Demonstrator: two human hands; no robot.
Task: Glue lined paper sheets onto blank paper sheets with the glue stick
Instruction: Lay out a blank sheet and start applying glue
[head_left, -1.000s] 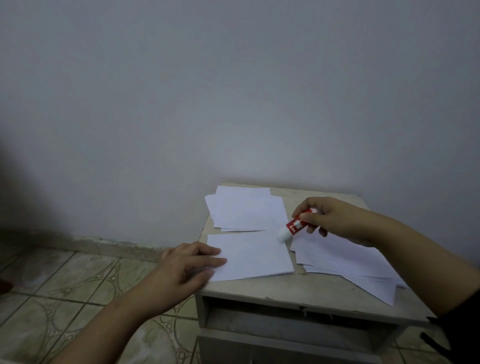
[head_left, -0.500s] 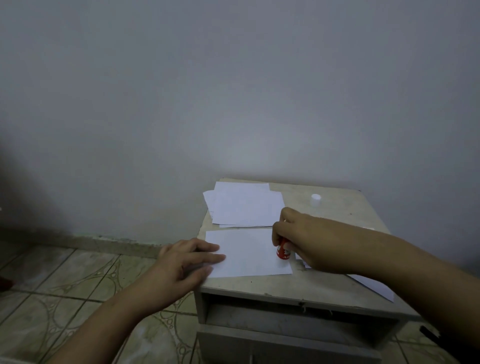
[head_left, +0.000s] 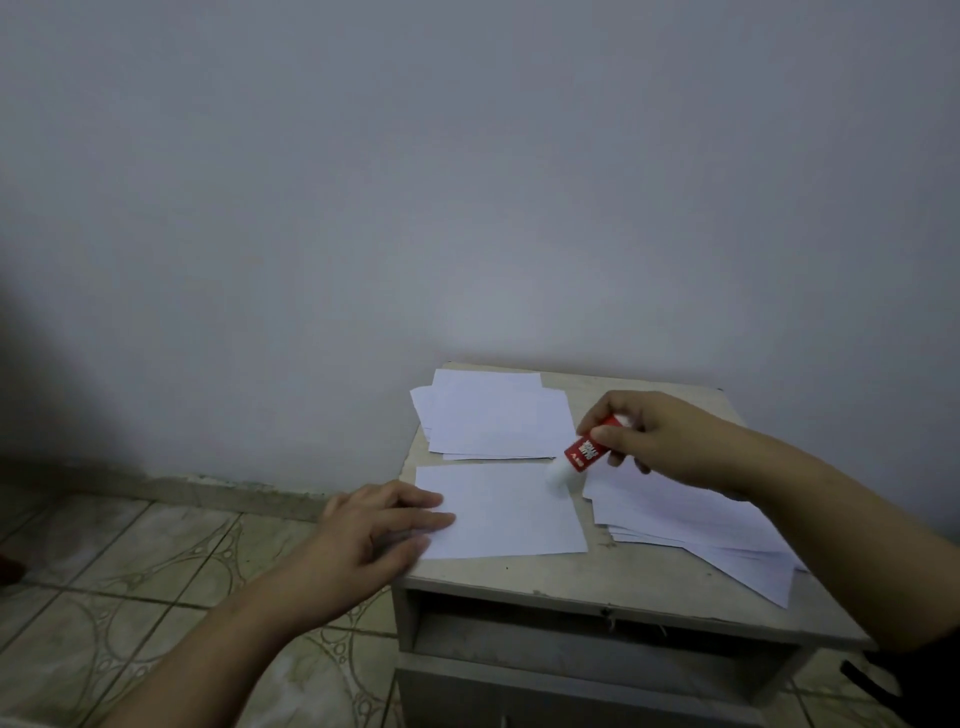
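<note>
One thin sheet (head_left: 498, 512) is lying limp, so we are pressing it flat with straight left-hand (head_left: 376, 525) fingers while our right hand (head_left: 657, 441) is pinching the light glue stick (head_left: 584, 452) mid-barrel.

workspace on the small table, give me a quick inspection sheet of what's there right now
surface: small pale table, worn top, set against the wall.
job's things: single sheet at front left; back stack; right stack fanned toward the front right corner; red glue stick, white end on the single sheet's far right corner. Lines on the paper too faint to tell.
clutter: nothing seen.
hands: left hand, fingers flat, presses the sheet's left edge; right hand grips the glue stick.
cables: nothing seen.
surroundings: plain wall; patterned tile floor; open compartment under the tabletop.
</note>
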